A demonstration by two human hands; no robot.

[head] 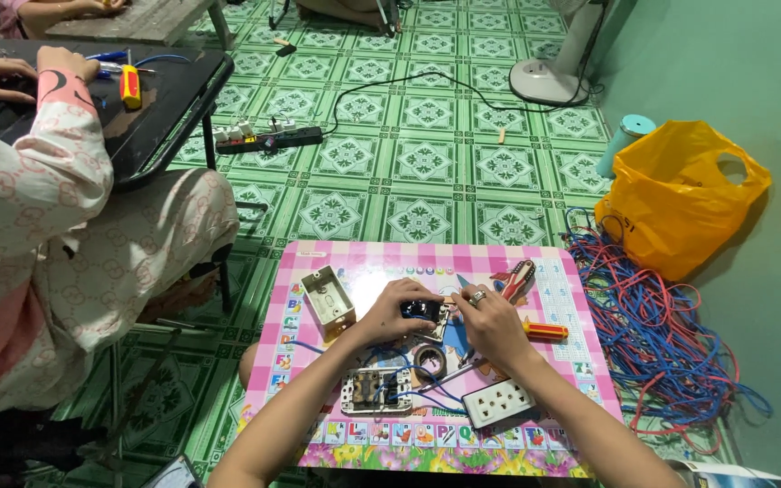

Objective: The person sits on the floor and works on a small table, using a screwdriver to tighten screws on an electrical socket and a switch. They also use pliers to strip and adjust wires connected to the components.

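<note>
**Wiring Module Held Over the Board: Risks and Hand Pose**

Nearest to us, along the near edge of the pink tabletop (580,343), lie a white socket outlet (497,403) and a switch plate (375,391) with blue wires (409,366) running from it. Between them sits a roll of dark tape (429,361).

We hold a small dark switch module (420,310) just above the middle of the tabletop. Our left hand (393,312) is closed around its left side. Our right hand (490,323) pinches narrowly at its right edge; we cannot tell what, if anything, sits between those fingertips.

Risks, in our judgement:
- The module may twist out of the left-hand grip if the right hand pushes sideways.
- The trailing blue wires may snag and drag the switch plate.
- The red-handled screwdriver (544,331), touching the right hand's outer side, may roll when nudged.

Both forearms reach forward and converge, wrists raised, fingers curled downward.
</note>
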